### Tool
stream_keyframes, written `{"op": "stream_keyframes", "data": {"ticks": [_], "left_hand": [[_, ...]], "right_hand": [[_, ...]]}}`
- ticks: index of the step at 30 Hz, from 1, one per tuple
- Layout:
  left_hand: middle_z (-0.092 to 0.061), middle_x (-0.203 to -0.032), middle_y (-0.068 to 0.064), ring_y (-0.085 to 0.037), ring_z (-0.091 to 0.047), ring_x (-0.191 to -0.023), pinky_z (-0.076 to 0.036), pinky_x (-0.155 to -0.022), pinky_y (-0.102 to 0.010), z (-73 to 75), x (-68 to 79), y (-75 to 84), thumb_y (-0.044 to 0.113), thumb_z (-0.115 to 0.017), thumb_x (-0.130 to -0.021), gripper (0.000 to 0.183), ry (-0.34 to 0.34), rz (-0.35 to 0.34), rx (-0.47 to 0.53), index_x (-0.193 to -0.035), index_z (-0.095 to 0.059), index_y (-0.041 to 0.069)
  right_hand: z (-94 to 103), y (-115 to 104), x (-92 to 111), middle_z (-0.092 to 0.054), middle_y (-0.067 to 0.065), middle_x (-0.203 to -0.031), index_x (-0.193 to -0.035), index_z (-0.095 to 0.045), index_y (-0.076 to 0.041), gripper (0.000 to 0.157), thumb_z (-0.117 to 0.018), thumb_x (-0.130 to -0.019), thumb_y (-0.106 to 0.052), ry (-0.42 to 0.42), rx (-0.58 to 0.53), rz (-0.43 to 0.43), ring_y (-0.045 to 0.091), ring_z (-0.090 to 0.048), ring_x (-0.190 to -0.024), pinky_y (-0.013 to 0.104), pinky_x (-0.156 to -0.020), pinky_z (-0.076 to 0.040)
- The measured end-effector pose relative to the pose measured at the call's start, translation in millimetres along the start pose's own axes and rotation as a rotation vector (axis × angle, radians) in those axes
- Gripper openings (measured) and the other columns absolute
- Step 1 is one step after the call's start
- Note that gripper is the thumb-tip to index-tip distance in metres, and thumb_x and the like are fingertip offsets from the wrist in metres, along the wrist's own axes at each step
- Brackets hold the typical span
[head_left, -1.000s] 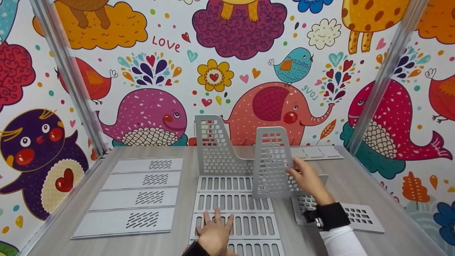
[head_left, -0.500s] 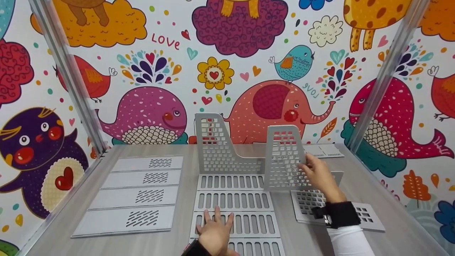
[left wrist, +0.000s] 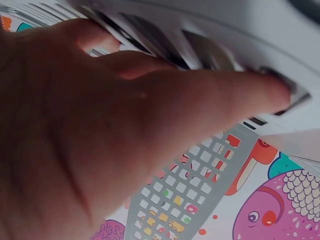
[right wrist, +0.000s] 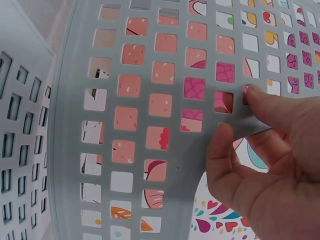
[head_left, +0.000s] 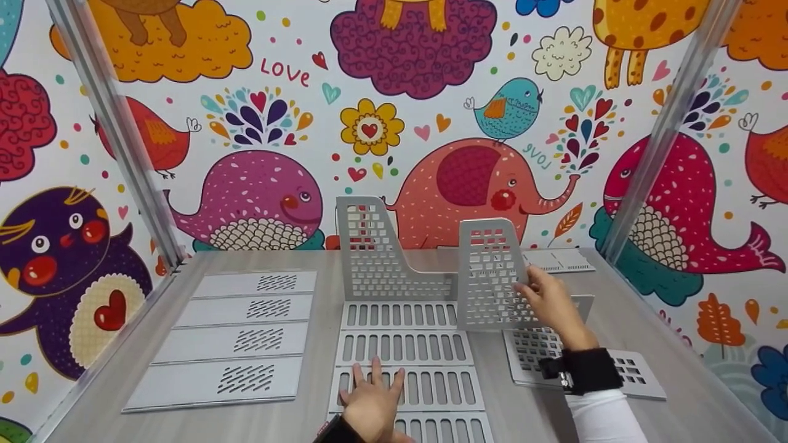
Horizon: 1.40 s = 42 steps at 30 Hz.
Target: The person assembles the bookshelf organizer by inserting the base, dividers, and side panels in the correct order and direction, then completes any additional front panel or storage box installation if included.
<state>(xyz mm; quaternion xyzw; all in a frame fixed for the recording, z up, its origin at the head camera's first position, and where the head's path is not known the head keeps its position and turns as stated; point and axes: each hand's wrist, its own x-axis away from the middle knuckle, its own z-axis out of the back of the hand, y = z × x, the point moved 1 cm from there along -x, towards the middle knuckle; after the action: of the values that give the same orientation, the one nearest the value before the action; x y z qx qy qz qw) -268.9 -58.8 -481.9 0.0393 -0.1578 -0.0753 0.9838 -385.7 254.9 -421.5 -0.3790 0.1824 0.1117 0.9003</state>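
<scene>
Fingers spread, my left hand (head_left: 372, 406) presses flat on a grey plastic panel with rows of long slots (head_left: 431, 367), lying in the middle of the table. In the left wrist view, fingers of the left hand (left wrist: 125, 120) touch the slotted panel. My right hand (head_left: 551, 301) pinches the right edge of an upright grey grid panel (head_left: 466, 277) with a curved cutout edge. The right wrist view shows thumb and fingers of that hand (right wrist: 280, 150) gripping the grid panel (right wrist: 175, 172) at its curved edge. Another upright grid panel (head_left: 369, 289) stands at the slotted panel's far end.
A flat pale panel with diagonal slits (head_left: 197, 344) lies at the left. Flat grid pieces (head_left: 646, 381) lie at the right, partly hidden under the right arm. A flat piece (head_left: 575, 263) lies at the back right, before the printed wall (head_left: 394, 98).
My right hand has carried the grid panel to the right and slightly away, mostly before the half-second frame. Since then it barely moves. The left hand stays on the slotted panel.
</scene>
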Motion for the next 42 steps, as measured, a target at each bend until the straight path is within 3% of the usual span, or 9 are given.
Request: {"op": "stream_keyframes", "data": {"ticks": [4,9,18,29,32,34,36,38,42], "left_hand": [[-0.02,-0.166,-0.017,-0.054,-0.02,-0.149,-0.041,-0.1,-0.074,0.7,-2.1,0.9,0.066,-0.083,-0.067,0.105,-0.025,-0.001,-0.01,-0.155,-0.035,0.033],[-0.02,-0.166,-0.016,-0.053,-0.019,-0.149,-0.041,-0.101,-0.074,0.7,-3.5,1.5,0.061,-0.084,-0.069,0.101,-0.046,0.003,0.003,-0.155,-0.036,0.034],[-0.017,-0.167,-0.015,-0.054,-0.016,-0.15,-0.037,-0.103,-0.076,2.9,-3.7,0.2,0.061,-0.084,-0.069,0.103,-0.061,0.009,0.022,-0.155,-0.034,0.034],[-0.017,-0.167,-0.016,-0.054,-0.015,-0.15,-0.037,-0.104,-0.075,4.9,-0.9,-0.3,0.059,-0.086,-0.068,0.103,-0.057,0.022,0.039,-0.155,-0.037,0.033],[-0.016,-0.167,-0.016,-0.054,-0.015,-0.15,-0.038,-0.103,-0.074,-3.5,-10.3,-3.7,0.058,-0.086,-0.067,0.104,-0.063,0.026,0.041,-0.155,-0.036,0.034],[-0.014,-0.168,-0.017,-0.055,-0.015,-0.15,-0.039,-0.102,-0.074,-15.2,-24.5,-7.7,0.06,-0.086,-0.066,0.106,-0.071,0.027,0.04,-0.155,-0.034,0.036],[-0.011,-0.168,-0.017,-0.055,-0.014,-0.15,-0.04,-0.101,-0.074,-21.1,-32.9,-9.9,0.061,-0.085,-0.066,0.106,-0.089,0.026,0.03,-0.156,-0.032,0.039],[-0.011,-0.168,-0.017,-0.056,-0.014,-0.149,-0.041,-0.099,-0.075,-24.2,-36.5,-10.2,0.06,-0.085,-0.067,0.106,-0.091,0.017,0.028,-0.156,-0.031,0.038],[-0.01,-0.168,-0.017,-0.055,-0.013,-0.15,-0.04,-0.101,-0.075,-19.9,-31.9,-7.7,0.056,-0.086,-0.069,0.105,-0.109,0.022,0.027,-0.156,-0.03,0.037]], "right_hand": [[-4.1,-0.2,1.0,-0.074,0.024,-0.104,-0.114,-0.063,0.001,0.017,-0.061,-0.098,-0.001,0.036,-0.005,0.017,0.035,-0.074,-0.09,0.039,-0.072,-0.06],[-8.4,-0.6,2.7,-0.075,0.019,-0.093,-0.106,-0.062,-0.001,0.009,-0.062,-0.098,-0.004,0.055,-0.022,-0.016,0.026,-0.07,-0.075,0.022,-0.059,-0.048],[-12.5,0.1,0.5,-0.074,0.019,-0.094,-0.104,-0.06,-0.002,0.006,-0.06,-0.099,-0.005,0.044,-0.095,-0.081,0.022,-0.065,-0.075,0.023,-0.061,-0.048],[-25.7,-0.6,1.5,-0.072,0.017,-0.091,-0.102,-0.062,-0.001,0.006,-0.063,-0.097,-0.003,0.055,-0.166,-0.087,0.021,-0.062,-0.075,0.021,-0.062,-0.044],[-22.1,2.2,0.9,-0.073,0.02,-0.098,-0.11,-0.063,0.001,0.016,-0.065,-0.096,-0.005,0.031,-0.165,-0.096,0.022,-0.067,-0.081,0.023,-0.066,-0.05],[-15.8,6.1,0.5,-0.072,0.024,-0.109,-0.119,-0.063,0.003,0.027,-0.067,-0.096,-0.011,0.011,-0.138,-0.098,0.029,-0.071,-0.093,0.031,-0.076,-0.057],[-6.0,11.9,0.4,-0.067,0.028,-0.124,-0.129,-0.059,0.004,0.042,-0.066,-0.098,-0.022,0.003,-0.105,-0.127,0.038,-0.068,-0.109,0.042,-0.09,-0.057],[6.9,18.9,2.5,-0.061,0.03,-0.132,-0.133,-0.057,0.005,0.051,-0.063,-0.1,-0.033,0.047,-0.056,-0.173,0.043,-0.063,-0.119,0.052,-0.098,-0.053],[28.3,38.8,7.5,-0.053,0.034,-0.138,-0.134,-0.052,0.007,0.059,-0.054,-0.102,-0.043,0.225,0.015,-0.321,0.048,-0.052,-0.127,0.06,-0.105,-0.042]]}}
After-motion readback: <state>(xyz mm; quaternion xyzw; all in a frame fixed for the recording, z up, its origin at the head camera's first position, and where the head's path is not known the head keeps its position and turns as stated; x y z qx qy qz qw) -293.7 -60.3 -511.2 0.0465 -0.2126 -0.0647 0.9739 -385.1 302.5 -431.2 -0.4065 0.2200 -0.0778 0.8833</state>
